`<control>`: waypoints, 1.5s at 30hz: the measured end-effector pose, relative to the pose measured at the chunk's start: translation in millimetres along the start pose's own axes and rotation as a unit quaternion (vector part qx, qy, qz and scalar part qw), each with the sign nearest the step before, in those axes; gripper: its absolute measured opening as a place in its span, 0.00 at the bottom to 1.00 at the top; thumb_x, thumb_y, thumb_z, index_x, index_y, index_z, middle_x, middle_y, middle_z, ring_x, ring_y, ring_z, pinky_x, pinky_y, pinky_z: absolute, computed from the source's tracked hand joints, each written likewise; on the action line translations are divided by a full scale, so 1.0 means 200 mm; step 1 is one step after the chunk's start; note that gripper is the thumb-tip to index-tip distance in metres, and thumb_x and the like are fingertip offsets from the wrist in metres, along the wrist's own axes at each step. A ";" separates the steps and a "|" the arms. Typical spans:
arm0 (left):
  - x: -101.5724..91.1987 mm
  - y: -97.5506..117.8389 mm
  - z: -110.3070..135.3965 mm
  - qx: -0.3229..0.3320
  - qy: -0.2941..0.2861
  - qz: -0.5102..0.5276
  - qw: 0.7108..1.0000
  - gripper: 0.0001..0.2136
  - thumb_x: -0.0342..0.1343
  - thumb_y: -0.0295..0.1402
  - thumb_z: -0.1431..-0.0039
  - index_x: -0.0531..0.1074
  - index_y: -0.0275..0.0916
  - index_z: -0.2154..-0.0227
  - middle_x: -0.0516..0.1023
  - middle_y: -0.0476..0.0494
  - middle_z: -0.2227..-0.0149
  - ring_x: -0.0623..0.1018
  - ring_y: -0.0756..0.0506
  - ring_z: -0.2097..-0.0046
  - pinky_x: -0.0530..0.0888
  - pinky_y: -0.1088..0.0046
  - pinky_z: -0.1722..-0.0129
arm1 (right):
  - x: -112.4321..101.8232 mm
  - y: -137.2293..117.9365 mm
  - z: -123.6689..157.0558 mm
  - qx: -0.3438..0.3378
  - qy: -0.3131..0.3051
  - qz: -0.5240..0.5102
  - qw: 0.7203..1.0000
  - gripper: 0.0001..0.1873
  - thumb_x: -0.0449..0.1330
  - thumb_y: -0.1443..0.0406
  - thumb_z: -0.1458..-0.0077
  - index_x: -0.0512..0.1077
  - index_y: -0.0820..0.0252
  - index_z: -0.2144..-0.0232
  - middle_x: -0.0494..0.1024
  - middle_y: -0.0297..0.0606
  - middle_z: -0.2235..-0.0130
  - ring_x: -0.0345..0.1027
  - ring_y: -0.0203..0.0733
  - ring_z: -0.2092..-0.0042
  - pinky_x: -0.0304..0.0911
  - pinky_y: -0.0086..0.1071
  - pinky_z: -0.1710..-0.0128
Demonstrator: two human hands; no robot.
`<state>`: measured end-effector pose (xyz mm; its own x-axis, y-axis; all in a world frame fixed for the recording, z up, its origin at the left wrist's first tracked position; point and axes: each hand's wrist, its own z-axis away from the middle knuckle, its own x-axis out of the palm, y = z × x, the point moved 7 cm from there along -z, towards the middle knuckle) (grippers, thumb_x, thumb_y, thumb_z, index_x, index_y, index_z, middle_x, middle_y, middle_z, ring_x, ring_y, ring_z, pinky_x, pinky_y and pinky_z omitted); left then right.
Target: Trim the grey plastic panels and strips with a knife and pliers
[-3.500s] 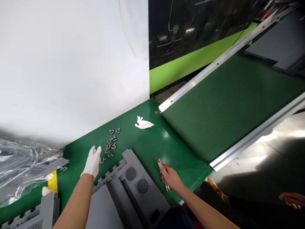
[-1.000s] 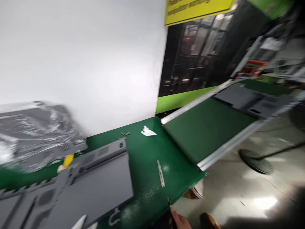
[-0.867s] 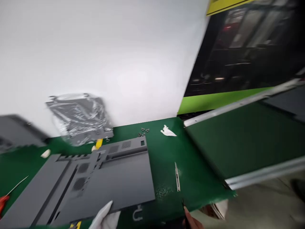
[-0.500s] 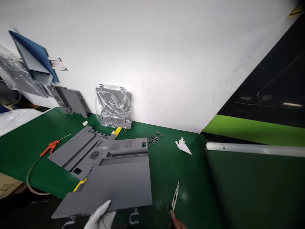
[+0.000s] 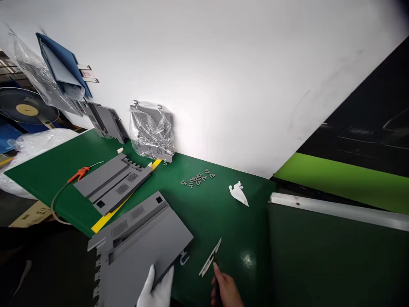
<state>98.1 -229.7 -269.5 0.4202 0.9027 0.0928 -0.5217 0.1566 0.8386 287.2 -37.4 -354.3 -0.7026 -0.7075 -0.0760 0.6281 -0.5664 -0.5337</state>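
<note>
Gloved left hand [image 5: 156,289] grips 1 grey panel [image 5: 140,251] by its edge, at the front of the green table [image 5: 217,204]. Panel since turned, no longer overlapping the 2nd panel [image 5: 116,183]: apparently freer to handle. Bare right hand [image 5: 227,289]: fingers closed round a dark tool [image 5: 217,294].

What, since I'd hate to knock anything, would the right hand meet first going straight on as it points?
Probably the silver pointed tool, just ahead of the right hand and the dark slim tool it holds; height is unclear, so it might pass above.
</note>
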 end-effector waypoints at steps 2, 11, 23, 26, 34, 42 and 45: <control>0.23 0.02 -0.10 0.062 -0.068 -0.094 0.991 0.17 0.59 0.43 0.52 0.84 0.50 0.59 0.81 0.42 0.45 0.60 0.32 0.28 0.49 0.46 0.27 | -0.06 0.00 -0.01 0.001 0.016 0.004 1.000 0.39 0.51 0.27 0.47 0.65 0.56 0.73 0.69 0.32 0.80 0.67 0.39 0.81 0.57 0.28 0.85; 0.92 0.29 -0.39 0.027 -0.227 0.002 0.974 0.17 0.55 0.48 0.39 0.79 0.46 0.54 0.80 0.37 0.42 0.73 0.36 0.34 0.68 0.45 0.32 | -0.14 0.06 0.09 0.020 0.071 -0.081 0.994 0.36 0.49 0.31 0.41 0.65 0.56 0.72 0.69 0.32 0.79 0.67 0.37 0.80 0.59 0.28 0.84; 0.65 0.47 -0.75 0.210 -0.314 -0.473 0.796 0.20 0.50 0.43 0.35 0.78 0.39 0.49 0.80 0.40 0.42 0.76 0.37 0.40 0.68 0.59 0.34 | 0.22 -0.01 0.20 -0.042 0.182 -0.147 0.971 0.36 0.43 0.31 0.39 0.64 0.56 0.67 0.70 0.30 0.75 0.68 0.36 0.77 0.62 0.28 0.80; 0.82 0.37 -0.72 0.304 -0.434 -0.535 0.658 0.19 0.49 0.43 0.33 0.79 0.40 0.50 0.80 0.40 0.42 0.75 0.38 0.38 0.53 0.55 0.27 | 0.36 0.02 0.21 -0.032 0.217 -0.138 0.966 0.33 0.44 0.35 0.35 0.66 0.57 0.66 0.71 0.31 0.74 0.70 0.38 0.75 0.64 0.30 0.77; 1.06 0.10 -0.66 0.321 -0.592 -0.643 0.364 0.24 0.48 0.51 0.34 0.77 0.42 0.78 0.84 0.44 0.69 0.81 0.41 0.57 0.48 0.51 0.29 | 0.46 -0.06 0.29 -0.054 0.307 0.046 0.949 0.28 0.50 0.43 0.32 0.75 0.60 0.63 0.83 0.52 0.56 0.76 0.55 0.50 0.65 0.42 0.48; 1.11 0.03 -0.69 0.279 -0.609 -0.683 0.290 0.23 0.47 0.53 0.35 0.82 0.45 0.67 0.85 0.42 0.63 0.81 0.38 0.56 0.62 0.54 0.44 | 0.42 -0.13 0.19 -0.038 0.282 0.139 0.948 0.34 0.47 0.41 0.32 0.78 0.63 0.56 0.83 0.58 0.54 0.78 0.61 0.50 0.67 0.46 0.50; 1.11 0.02 -0.69 0.260 -0.608 -0.697 0.278 0.22 0.48 0.53 0.35 0.82 0.45 0.69 0.85 0.44 0.65 0.81 0.38 0.57 0.62 0.55 0.46 | 0.42 -0.14 0.18 -0.049 0.263 0.156 0.951 0.34 0.47 0.41 0.33 0.78 0.63 0.56 0.84 0.58 0.54 0.79 0.63 0.51 0.69 0.47 0.52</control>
<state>86.5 27.3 -319.5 0.0512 -0.7411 -0.6694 0.8215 -0.3499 0.4503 221.4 -96.3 -315.0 -0.5725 -0.5112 -0.6410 0.8180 -0.3031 -0.4889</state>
